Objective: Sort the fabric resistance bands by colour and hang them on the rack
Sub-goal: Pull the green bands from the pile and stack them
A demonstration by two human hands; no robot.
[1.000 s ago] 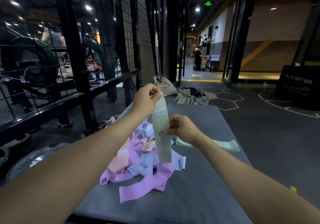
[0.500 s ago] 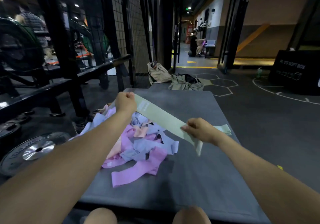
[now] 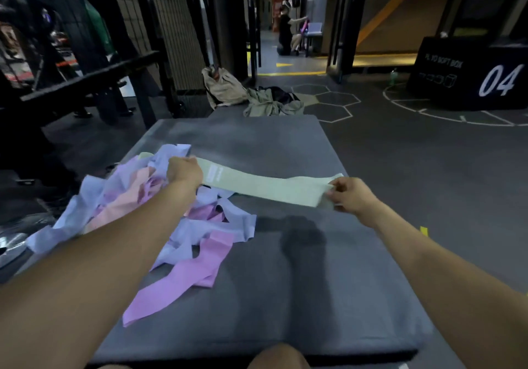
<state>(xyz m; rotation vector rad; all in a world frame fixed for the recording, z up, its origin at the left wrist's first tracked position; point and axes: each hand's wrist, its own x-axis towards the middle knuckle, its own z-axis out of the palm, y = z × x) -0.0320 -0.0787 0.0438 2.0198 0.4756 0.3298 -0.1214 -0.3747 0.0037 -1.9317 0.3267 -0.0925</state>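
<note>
The left hand [image 3: 184, 171] is curled into a fist round one end of a green band [image 3: 268, 187], and the right hand [image 3: 353, 197] pinches the other end between thumb and fingers, so neither hand is spread. The band hangs stretched flat between them, just above the mat [image 3: 285, 297], running from the far left of the mat toward its right edge, printed label near the left fist.

This looks like the sorting step: one green band has been singled out and pulled straight. The next move, as I judge it, calls for laying it down flat near the right edge, apart from the rest, without letting it twist or fold, and with both ends let go together.

Just beside and under the left forearm lies the pile [image 3: 148, 205] of lilac, pink and pale blue bands, tangled, along the mat's left edge. A purple band [image 3: 183, 280] trails from it toward the near edge. No band hangs on the rack [image 3: 91, 77] beyond the left edge.
</note>
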